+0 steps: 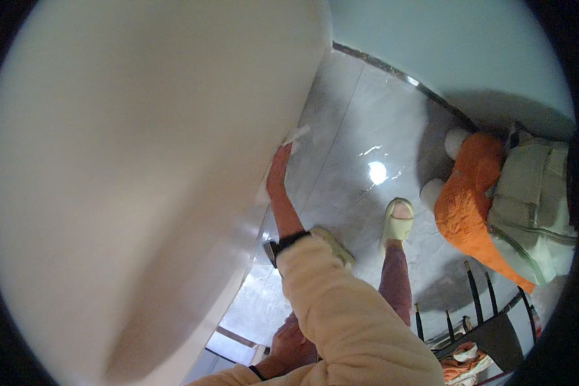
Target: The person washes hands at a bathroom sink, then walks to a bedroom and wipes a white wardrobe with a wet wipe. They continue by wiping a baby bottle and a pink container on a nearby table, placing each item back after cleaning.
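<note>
My right fingers (280, 158) press a white cloth (296, 135) flat against the panel (141, 180) just ahead; left hand (293, 344) hangs lower, curled, empty.

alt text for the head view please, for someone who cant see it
A person's right hand presses a white cloth against a large cream surface filling the left side. The left hand hangs low by the body; below are grey glossy floor tiles, slippers, and an orange plush toy.
</note>
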